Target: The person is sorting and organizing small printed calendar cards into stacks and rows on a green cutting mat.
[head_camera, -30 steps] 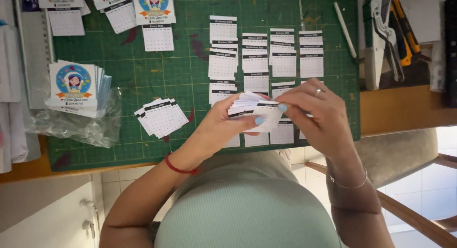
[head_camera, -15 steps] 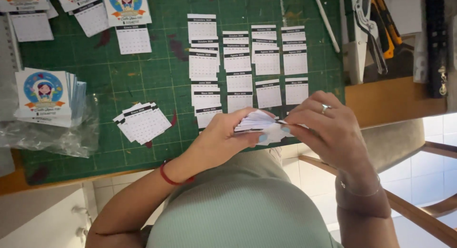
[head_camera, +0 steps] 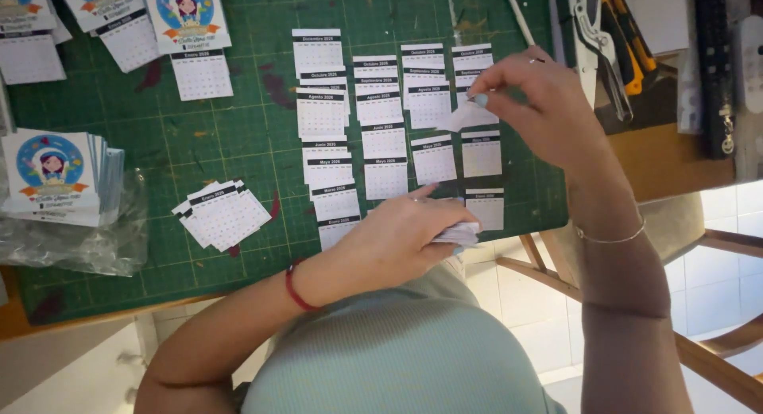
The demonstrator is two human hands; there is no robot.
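A: A green mat (head_camera: 238, 144) covers the desk. Where is the slip (head_camera: 465, 116)?

B: It is pinched in the right hand (head_camera: 532, 104) over the mat's far right columns. A small stack (head_camera: 459, 234) is clasped by the left hand (head_camera: 397, 243) at the near edge.

A: How should it be laid?

B: Squared to its column, probably. Four columns are counted; one loose pile (head_camera: 221, 214) sits left.

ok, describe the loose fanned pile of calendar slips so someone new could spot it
Start at the green cutting mat. Left of the neat columns of slips and right of the card stack in its plastic wrap lies the fanned pile. It alone is skewed and overlapping, not laid out in rows, and neither hand touches it.
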